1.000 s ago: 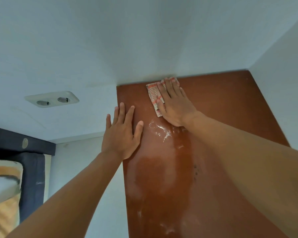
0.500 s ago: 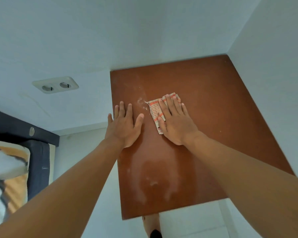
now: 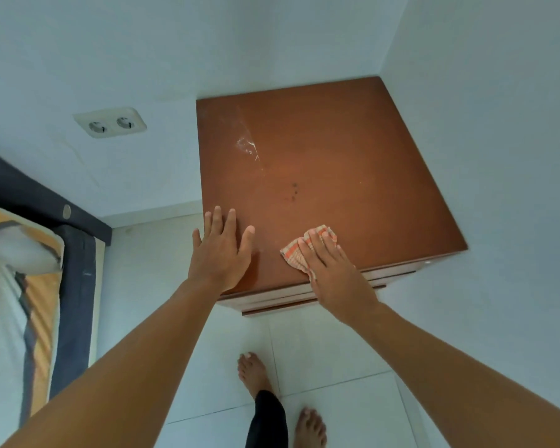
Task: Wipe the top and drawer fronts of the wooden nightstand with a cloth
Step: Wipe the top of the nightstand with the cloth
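At the far left lies a bed point(image 3: 17, 302) with a dark frame and striped bedding in white, orange and grey. On the pale wall beside it sits a cream double socket point(image 3: 110, 122).

The left grip point(image 3: 222, 253), a bare hand, lies flat on the near left corner of the nightstand point(image 3: 353, 150), fingers straight and slightly spread, holding nothing.

The nightstand stands in the corner of the room, with its back and right side against the pale walls. Its top is a square slab of reddish-brown wood with a dull sheen that is lighter toward the middle. A whitish smear point(image 3: 248, 147) runs across the back left part, and a few small dark specks point(image 3: 294, 190) sit near the centre. Below the front edge the drawer fronts point(image 3: 282, 299) show only as thin stepped strips of the same wood, seen from above.

The cloth point(image 3: 293, 255) lies on the top close to the front edge, right of the left grip and apart from it. It is white with orange checks, and rumpled. The right grip point(image 3: 333, 276) presses down on it with straight fingers lying across the fabric and the heel of the hand over the front edge. The fingers are not curled round the cloth.

Below, two bare feet point(image 3: 253, 373) stand on the pale tiled floor point(image 3: 330, 357), one leg in dark cloth.
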### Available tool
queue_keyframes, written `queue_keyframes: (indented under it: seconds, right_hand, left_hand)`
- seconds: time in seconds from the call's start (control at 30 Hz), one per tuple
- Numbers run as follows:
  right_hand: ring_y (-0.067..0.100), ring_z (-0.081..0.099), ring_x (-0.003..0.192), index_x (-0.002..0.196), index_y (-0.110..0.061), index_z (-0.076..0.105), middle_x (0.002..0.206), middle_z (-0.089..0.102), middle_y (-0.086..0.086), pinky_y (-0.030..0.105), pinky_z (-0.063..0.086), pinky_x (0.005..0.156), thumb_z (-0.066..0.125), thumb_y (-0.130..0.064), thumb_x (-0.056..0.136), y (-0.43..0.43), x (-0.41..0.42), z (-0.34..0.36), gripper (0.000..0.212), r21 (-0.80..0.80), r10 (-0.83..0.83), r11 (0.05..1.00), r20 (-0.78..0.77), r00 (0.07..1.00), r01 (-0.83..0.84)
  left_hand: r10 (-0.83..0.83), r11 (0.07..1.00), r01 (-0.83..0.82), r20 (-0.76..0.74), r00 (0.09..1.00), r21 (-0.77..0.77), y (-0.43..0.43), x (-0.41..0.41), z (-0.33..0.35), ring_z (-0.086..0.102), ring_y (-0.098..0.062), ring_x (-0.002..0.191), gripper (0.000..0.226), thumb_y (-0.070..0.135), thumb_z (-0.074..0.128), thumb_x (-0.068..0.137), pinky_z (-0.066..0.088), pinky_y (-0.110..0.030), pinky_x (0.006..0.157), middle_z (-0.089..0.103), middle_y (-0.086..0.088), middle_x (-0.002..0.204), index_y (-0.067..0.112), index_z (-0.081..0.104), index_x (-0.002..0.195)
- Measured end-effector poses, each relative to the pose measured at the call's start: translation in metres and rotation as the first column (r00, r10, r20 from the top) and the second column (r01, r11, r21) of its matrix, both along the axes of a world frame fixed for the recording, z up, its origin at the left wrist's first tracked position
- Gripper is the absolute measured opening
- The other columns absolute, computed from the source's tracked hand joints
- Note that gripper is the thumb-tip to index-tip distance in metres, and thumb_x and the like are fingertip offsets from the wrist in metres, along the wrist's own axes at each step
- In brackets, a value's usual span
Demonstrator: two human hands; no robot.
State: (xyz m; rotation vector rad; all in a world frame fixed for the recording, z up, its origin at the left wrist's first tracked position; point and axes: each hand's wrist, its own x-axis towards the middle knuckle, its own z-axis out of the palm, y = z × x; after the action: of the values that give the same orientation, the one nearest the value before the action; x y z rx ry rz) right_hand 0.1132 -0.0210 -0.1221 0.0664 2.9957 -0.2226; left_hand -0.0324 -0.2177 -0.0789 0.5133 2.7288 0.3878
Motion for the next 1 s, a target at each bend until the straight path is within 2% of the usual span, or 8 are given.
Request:
queue_keyframes:
  seconds: [0.07, 0.13, 0.23, 0.33, 0.4, 0.47, 0.6, 1.0]
  right_hand:
    - [0.041, 0.017, 0.155, 0.16, -0.001, 0.018, 0.165, 0.026, 0.021, 0.052, 0.029, 0.122, 0.024, -0.006, 0.098, -0.007, 0.029, 0.002, 0.062, 0.056, 0.075, 0.996, -0.005, 0.997, -0.075]
    - [0.039, 0.034, 0.149, 0.153, 0.002, 0.037, 0.158, 0.041, 0.022, 0.05, 0.042, 0.116, 0.034, 0.003, 0.092, -0.012, 0.064, 0.006, 0.061, 0.085, 0.106, 0.991, -0.048, 0.993, -0.101]
    - [0.031, 0.053, 0.136, 0.137, -0.003, 0.061, 0.146, 0.057, 0.018, 0.032, 0.061, 0.085, 0.078, 0.003, 0.07, -0.02, 0.124, -0.002, 0.069, -0.016, 0.052, 0.998, -0.017, 0.998, -0.052]
    - [0.027, 0.065, 0.124, 0.131, -0.003, 0.066, 0.143, 0.059, 0.018, 0.023, 0.06, 0.058, 0.093, 0.0, 0.054, -0.021, 0.153, -0.015, 0.081, -0.074, -0.053, 0.996, 0.051, 0.997, 0.057]
    - [0.027, 0.062, 0.128, 0.136, -0.004, 0.063, 0.147, 0.055, 0.018, 0.022, 0.06, 0.064, 0.088, -0.002, 0.064, -0.022, 0.147, -0.008, 0.077, -0.127, -0.011, 0.992, -0.008, 1.0, 0.01]
    - [0.028, 0.05, 0.141, 0.147, -0.006, 0.052, 0.155, 0.047, 0.017, 0.028, 0.062, 0.083, 0.075, -0.001, 0.08, -0.026, 0.13, 0.002, 0.07, -0.199, 0.061, 0.976, -0.12, 0.991, -0.084]
    - [0.023, 0.034, 0.152, 0.154, -0.008, 0.043, 0.163, 0.036, 0.012, 0.032, 0.042, 0.115, 0.044, -0.006, 0.098, -0.029, 0.061, 0.039, 0.056, -0.313, 0.046, 0.939, -0.303, 0.952, -0.145]
    - [0.027, 0.019, 0.156, 0.16, -0.014, 0.027, 0.168, 0.024, 0.01, 0.038, 0.026, 0.121, 0.043, -0.015, 0.103, -0.003, -0.25, 0.096, 0.059, -0.39, -0.249, 0.908, -0.204, 0.947, 0.155]
  left_hand:
    - [0.011, 1.0, -0.011, 0.0, 1.0, 0.027, -0.004, 0.014, 0.007, -0.005, -0.025, 0.156, 0.071, 0.059, 0.015, 0.103, -0.001, -0.052, 0.123, 0.001, -0.006, 0.17, 0.02, 0.012, 0.162]
    - [0.013, 0.999, -0.014, 0.009, 1.0, 0.048, -0.01, 0.025, 0.014, -0.005, -0.024, 0.156, 0.07, 0.057, 0.017, 0.103, -0.001, -0.052, 0.123, 0.002, -0.007, 0.17, 0.019, 0.013, 0.162]
    - [0.01, 0.999, -0.01, -0.012, 1.0, 0.05, -0.02, 0.037, 0.017, -0.004, -0.025, 0.157, 0.07, 0.058, 0.016, 0.103, 0.001, -0.054, 0.124, 0.003, -0.008, 0.17, 0.018, 0.014, 0.162]
    - [0.0, 0.999, 0.001, -0.021, 1.0, 0.05, -0.028, 0.037, 0.013, -0.001, -0.027, 0.156, 0.073, 0.06, 0.013, 0.101, 0.002, -0.055, 0.124, 0.006, -0.009, 0.17, 0.017, 0.015, 0.161]
    - [-0.002, 0.999, 0.003, -0.022, 1.0, 0.049, -0.033, 0.034, 0.01, 0.0, -0.028, 0.156, 0.075, 0.061, 0.012, 0.1, 0.003, -0.056, 0.124, 0.008, -0.008, 0.17, 0.017, 0.015, 0.161]
    - [-0.004, 0.999, 0.004, -0.012, 1.0, 0.039, -0.037, 0.032, 0.008, 0.001, -0.029, 0.156, 0.075, 0.061, 0.012, 0.1, 0.004, -0.057, 0.124, 0.009, -0.007, 0.169, 0.018, 0.014, 0.161]
    - [0.022, 0.999, -0.022, -0.011, 1.0, 0.024, -0.038, 0.014, 0.013, 0.001, -0.03, 0.156, 0.068, 0.059, 0.018, 0.103, 0.006, -0.059, 0.123, 0.009, -0.008, 0.169, 0.023, 0.016, 0.16]
    - [-0.021, 0.993, 0.027, -0.053, 0.998, 0.117, 0.003, -0.153, 0.04, 0.003, -0.024, 0.157, 0.062, 0.053, 0.027, 0.104, 0.015, -0.054, 0.123, 0.014, -0.005, 0.169, 0.024, 0.028, 0.158]
